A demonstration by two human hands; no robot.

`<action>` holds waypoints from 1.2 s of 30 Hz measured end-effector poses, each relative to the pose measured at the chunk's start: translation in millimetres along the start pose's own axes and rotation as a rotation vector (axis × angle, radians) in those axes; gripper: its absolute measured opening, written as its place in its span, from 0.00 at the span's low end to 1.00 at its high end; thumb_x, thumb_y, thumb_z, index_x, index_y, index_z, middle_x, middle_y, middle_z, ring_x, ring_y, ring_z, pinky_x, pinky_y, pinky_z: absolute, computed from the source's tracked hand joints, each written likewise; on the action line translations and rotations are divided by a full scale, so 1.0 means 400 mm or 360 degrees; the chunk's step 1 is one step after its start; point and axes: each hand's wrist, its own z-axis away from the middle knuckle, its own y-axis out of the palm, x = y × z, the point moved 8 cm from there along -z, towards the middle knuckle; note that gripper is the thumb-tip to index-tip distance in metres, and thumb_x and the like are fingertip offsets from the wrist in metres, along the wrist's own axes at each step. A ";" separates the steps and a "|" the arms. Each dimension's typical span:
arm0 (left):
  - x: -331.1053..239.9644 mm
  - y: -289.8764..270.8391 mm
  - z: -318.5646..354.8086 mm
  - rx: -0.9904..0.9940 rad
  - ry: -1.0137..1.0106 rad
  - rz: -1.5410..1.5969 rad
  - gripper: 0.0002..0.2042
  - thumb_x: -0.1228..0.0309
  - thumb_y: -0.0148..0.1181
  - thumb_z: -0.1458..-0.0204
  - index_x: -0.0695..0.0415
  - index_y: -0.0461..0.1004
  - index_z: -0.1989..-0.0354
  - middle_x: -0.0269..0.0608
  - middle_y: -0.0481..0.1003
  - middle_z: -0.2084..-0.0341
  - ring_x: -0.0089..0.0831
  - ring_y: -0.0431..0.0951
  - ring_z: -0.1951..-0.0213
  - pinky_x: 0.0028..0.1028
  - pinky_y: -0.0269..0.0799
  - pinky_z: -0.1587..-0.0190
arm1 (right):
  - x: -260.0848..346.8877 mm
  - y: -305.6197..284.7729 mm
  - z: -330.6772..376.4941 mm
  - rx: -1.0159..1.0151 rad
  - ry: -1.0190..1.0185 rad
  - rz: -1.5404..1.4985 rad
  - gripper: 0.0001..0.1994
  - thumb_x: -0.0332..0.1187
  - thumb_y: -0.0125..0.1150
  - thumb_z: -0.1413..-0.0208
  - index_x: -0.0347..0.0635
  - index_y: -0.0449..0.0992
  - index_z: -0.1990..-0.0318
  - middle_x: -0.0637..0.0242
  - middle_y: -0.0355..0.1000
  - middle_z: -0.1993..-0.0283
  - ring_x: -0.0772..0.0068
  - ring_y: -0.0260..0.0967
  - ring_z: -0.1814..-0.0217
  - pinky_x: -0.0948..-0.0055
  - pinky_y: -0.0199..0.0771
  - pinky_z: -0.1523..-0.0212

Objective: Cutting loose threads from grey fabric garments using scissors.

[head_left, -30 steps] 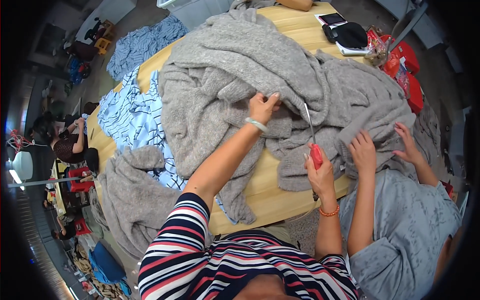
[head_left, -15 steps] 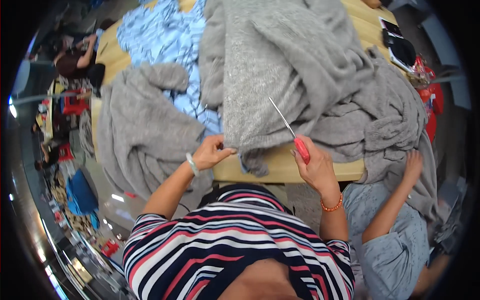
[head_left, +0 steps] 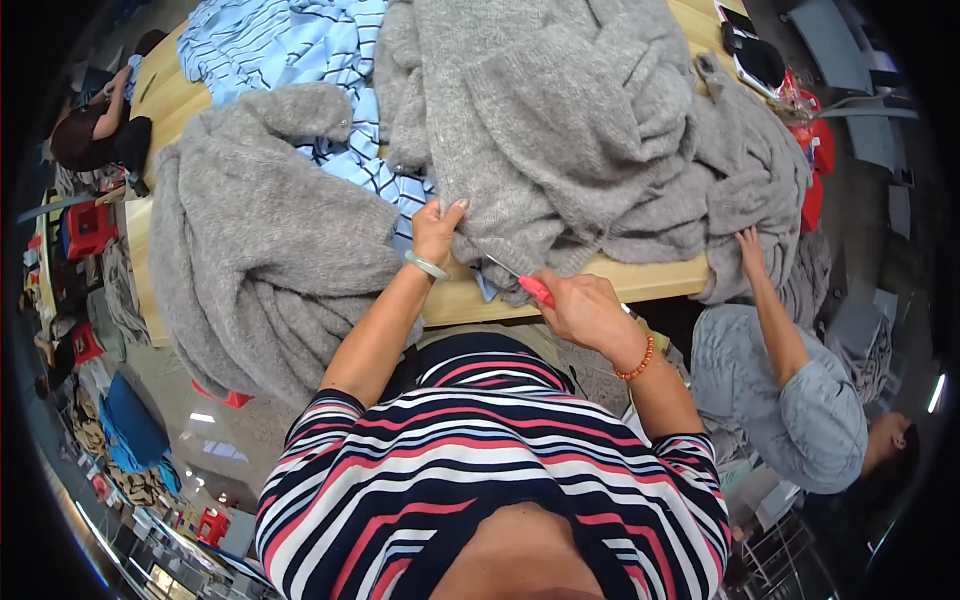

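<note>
My left hand (head_left: 434, 238) pinches the near left edge of a grey knit sweater (head_left: 590, 110) spread on the table. A pale bangle circles that wrist. In my right hand (head_left: 590, 312) is a red-handled tool (head_left: 536, 290) with a thin metal shaft, held in closed fingers. Its shaft points up and left, with the tip at the sweater's near edge, close to my left hand; the tip is too small to make out. Another grey knit garment (head_left: 270, 210) hangs over the table's near edge on the left.
Blue striped cloth (head_left: 290, 50) lies behind the left garment. A co-worker (head_left: 780, 380) at the right rests a hand on more grey knitwear (head_left: 750, 160). The pale wooden table (head_left: 650, 278) ends before my body. A black pouch (head_left: 760, 65) sits far right.
My right hand has brought the tool down and left to the sweater's near edge. My left hand has shifted slightly up. The whole view has tilted, and the co-worker shows more fully.
</note>
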 end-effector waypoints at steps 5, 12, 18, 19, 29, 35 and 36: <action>0.029 -0.014 0.026 -0.0099 -0.0164 0.0295 0.10 0.74 0.61 0.48 0.63 0.75 0.58 0.36 0.77 0.65 0.22 0.75 0.66 0.24 0.71 0.60 | 0.026 0.014 0.015 0.0057 0.0098 0.0009 0.13 0.37 0.57 0.48 0.39 0.70 0.60 0.48 0.73 0.76 0.47 0.74 0.69 0.54 0.72 0.67; 0.029 -0.058 -0.050 0.0024 -0.0115 0.0132 0.07 0.71 0.63 0.48 0.58 0.75 0.63 0.24 0.73 0.74 0.12 0.66 0.76 0.16 0.59 0.74 | 0.017 -0.021 0.001 -0.0095 0.0199 -0.0047 0.14 0.36 0.57 0.46 0.44 0.71 0.54 0.48 0.74 0.74 0.45 0.73 0.68 0.53 0.71 0.66; -0.048 -0.029 -0.111 0.0217 -0.0113 0.0078 0.03 0.71 0.61 0.47 0.56 0.75 0.70 0.25 0.73 0.76 0.13 0.66 0.75 0.17 0.59 0.71 | 0.029 -0.033 -0.078 -0.0236 0.0205 -0.0091 0.14 0.36 0.57 0.46 0.46 0.71 0.53 0.48 0.74 0.73 0.43 0.72 0.68 0.51 0.70 0.66; -0.062 -0.024 -0.106 0.0148 -0.0027 0.0077 0.04 0.71 0.63 0.48 0.56 0.76 0.71 0.22 0.71 0.79 0.10 0.61 0.80 0.15 0.52 0.78 | 0.033 -0.030 -0.087 -0.0235 0.0164 -0.0049 0.13 0.36 0.57 0.46 0.46 0.71 0.53 0.48 0.73 0.73 0.43 0.72 0.68 0.51 0.70 0.66; -0.110 0.004 -0.127 0.0188 -0.0213 0.0204 0.08 0.71 0.58 0.45 0.60 0.74 0.59 0.33 0.77 0.68 0.21 0.75 0.66 0.22 0.69 0.62 | 0.025 -0.066 -0.091 -0.0209 0.0220 -0.0120 0.13 0.37 0.56 0.46 0.46 0.70 0.54 0.47 0.73 0.74 0.41 0.72 0.68 0.50 0.70 0.67; -0.150 0.008 -0.234 0.0225 0.0095 0.0243 0.09 0.71 0.59 0.45 0.59 0.73 0.58 0.37 0.77 0.63 0.26 0.76 0.61 0.26 0.69 0.56 | 0.029 -0.108 -0.143 -0.0325 0.0272 -0.0114 0.13 0.37 0.55 0.45 0.45 0.70 0.54 0.46 0.73 0.73 0.41 0.72 0.66 0.49 0.70 0.65; -0.154 0.009 -0.226 0.0227 0.0080 0.0230 0.09 0.71 0.59 0.45 0.59 0.73 0.58 0.37 0.77 0.63 0.26 0.76 0.61 0.26 0.69 0.56 | 0.037 -0.111 -0.158 -0.0350 0.0232 -0.0100 0.12 0.38 0.55 0.45 0.45 0.70 0.55 0.46 0.73 0.73 0.41 0.72 0.66 0.49 0.70 0.65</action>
